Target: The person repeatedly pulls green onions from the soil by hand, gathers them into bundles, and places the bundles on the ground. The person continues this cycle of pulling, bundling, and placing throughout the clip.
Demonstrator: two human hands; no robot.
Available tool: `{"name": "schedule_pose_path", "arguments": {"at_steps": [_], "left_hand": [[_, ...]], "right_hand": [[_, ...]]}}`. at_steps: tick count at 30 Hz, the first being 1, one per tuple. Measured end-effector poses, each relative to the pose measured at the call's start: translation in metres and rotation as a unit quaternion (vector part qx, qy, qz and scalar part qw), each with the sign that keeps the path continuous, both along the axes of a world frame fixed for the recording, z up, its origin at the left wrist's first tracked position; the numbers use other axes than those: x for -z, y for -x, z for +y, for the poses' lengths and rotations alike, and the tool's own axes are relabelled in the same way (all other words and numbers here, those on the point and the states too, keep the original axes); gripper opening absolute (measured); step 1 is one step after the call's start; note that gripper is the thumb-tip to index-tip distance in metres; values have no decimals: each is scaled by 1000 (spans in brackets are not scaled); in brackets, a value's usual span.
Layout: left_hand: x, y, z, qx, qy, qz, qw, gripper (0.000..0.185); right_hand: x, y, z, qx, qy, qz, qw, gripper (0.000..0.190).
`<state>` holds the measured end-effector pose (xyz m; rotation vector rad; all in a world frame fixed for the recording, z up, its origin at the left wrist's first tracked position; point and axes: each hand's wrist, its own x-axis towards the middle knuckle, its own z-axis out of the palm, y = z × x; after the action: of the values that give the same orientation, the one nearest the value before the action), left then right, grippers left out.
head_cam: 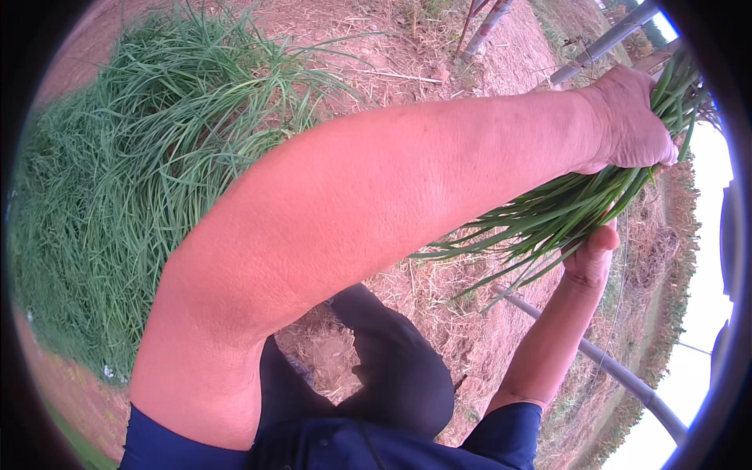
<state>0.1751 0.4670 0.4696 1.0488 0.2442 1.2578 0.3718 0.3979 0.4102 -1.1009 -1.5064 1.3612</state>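
My left hand (631, 120) is stretched far across to the right and grips a bunch of long, narrow green leaves (564, 205), which look like garlic chives. Part of the bunch rises above this hand to the rim of the view, and the leaf ends hang down to the left below it. Lower down, my right hand (590, 249) holds the hanging leaves from the right, its thumb raised on the near side. Leaves hide most of the right fingers. The left fingers wrap around the far side, mostly out of sight.
A dense bed of growing green leaves (117, 194) fills the left side. Dry soil with straw (411, 64) lies around my dark-trousered legs (399, 364). Metal pipes (634, 388) run along the right, with another pipe (605, 44) at the upper right.
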Motion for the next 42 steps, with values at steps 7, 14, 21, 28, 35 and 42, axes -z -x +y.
{"name": "schedule_pose_path", "arguments": {"at_steps": [7,14,21,28,35,42], "left_hand": [[216,-55,-41,66,361,-179,913,16],[367,-51,-99,17,562,-179,807,28],[408,-26,-83,-70,588,-78,802,13],[451,29,-51,-275,420,392,771,23],[388,23,-97,203,201,557,780,82],[341,-11,-160,125,339,50,931,93]], "right_hand": [[124,-7,-59,132,306,-43,942,43],[191,-36,-127,71,452,-161,875,23],[171,-56,-155,54,497,-216,838,25],[147,-84,-167,92,440,-307,839,21],[168,-74,-157,197,387,-209,876,28],[210,-15,-145,28,180,-463,867,29]]}}
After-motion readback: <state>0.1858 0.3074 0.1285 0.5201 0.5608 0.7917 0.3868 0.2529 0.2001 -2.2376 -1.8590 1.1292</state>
